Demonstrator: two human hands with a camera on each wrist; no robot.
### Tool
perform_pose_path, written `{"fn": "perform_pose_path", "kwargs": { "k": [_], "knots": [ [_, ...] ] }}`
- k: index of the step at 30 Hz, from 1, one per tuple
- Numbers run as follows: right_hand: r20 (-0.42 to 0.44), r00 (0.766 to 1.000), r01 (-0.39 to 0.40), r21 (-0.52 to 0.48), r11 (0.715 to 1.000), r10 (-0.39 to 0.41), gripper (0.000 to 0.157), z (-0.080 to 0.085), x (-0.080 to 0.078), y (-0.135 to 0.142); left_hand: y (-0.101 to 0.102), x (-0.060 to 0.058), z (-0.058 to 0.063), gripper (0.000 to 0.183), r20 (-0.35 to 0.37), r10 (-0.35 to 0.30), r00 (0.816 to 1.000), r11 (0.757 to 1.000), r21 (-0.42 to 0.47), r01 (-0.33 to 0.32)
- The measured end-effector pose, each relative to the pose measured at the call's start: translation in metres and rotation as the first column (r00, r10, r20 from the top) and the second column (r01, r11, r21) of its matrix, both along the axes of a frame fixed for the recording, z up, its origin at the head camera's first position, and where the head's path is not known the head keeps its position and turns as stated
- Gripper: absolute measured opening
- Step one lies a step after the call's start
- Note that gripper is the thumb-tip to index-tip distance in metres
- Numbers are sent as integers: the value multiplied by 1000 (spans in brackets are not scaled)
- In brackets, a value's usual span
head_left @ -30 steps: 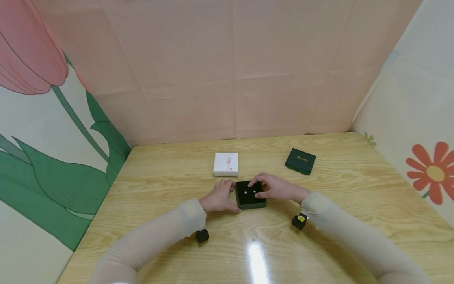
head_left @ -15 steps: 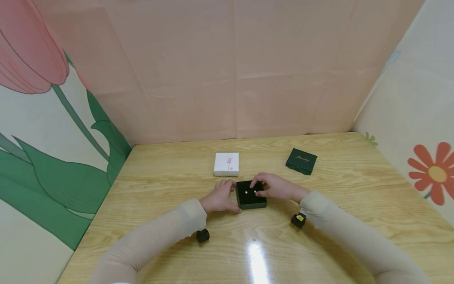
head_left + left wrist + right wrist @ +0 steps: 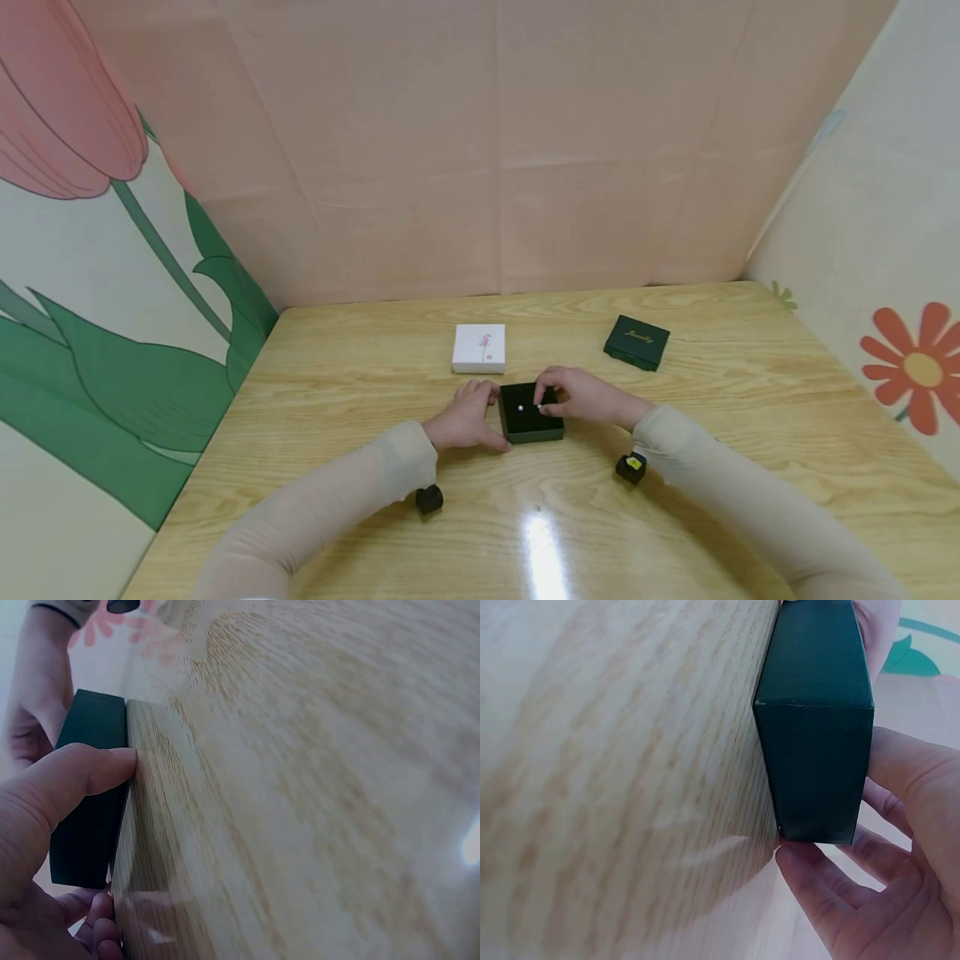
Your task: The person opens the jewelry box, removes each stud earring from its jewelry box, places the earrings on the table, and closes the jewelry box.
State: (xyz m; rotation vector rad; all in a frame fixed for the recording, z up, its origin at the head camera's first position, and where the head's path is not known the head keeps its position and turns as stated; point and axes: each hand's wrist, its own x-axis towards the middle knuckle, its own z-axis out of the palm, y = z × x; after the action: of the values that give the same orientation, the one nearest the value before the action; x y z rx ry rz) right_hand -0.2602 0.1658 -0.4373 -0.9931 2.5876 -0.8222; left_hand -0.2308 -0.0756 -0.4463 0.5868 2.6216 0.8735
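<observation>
A small dark green jewelry box (image 3: 534, 436) lies lidless on the table, its black lining facing up. Two shiny stud earrings sit in it, the left earring (image 3: 521, 408) standing free on the lining. My right hand (image 3: 576, 395) reaches over the box's right side and pinches the right earring (image 3: 539, 406) between thumb and index finger. In the right wrist view its other fingers touch the box's outer wall (image 3: 816, 772). My left hand (image 3: 467, 417) steadies the box from the left, thumb (image 3: 112, 766) along the near wall and fingers at the left side.
Behind the box lies a white box (image 3: 478, 348) with a pink flower print. A dark green lid-like piece (image 3: 636, 342) with gold lettering rests at the back right. Wooden tabletop (image 3: 360, 358) surrounds them, with a pink sheet (image 3: 420, 167) hanging behind.
My right index finger has drawn in toward the thumb and met it at the right earring. The left hand and the box have stayed in place.
</observation>
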Motion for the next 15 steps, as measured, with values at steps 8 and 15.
{"fn": "perform_pose_path", "kwargs": {
  "k": [8,15],
  "knots": [
    [3,1000,4,-5,1000,-4,6,2,2,-2,-1,0,0,82,9,0,1000,1000,3,0],
    [-13,1000,6,4,1000,-6,6,5,3,-3,0,-1,0,80,3,-1,1000,1000,-4,1]
  ]
}}
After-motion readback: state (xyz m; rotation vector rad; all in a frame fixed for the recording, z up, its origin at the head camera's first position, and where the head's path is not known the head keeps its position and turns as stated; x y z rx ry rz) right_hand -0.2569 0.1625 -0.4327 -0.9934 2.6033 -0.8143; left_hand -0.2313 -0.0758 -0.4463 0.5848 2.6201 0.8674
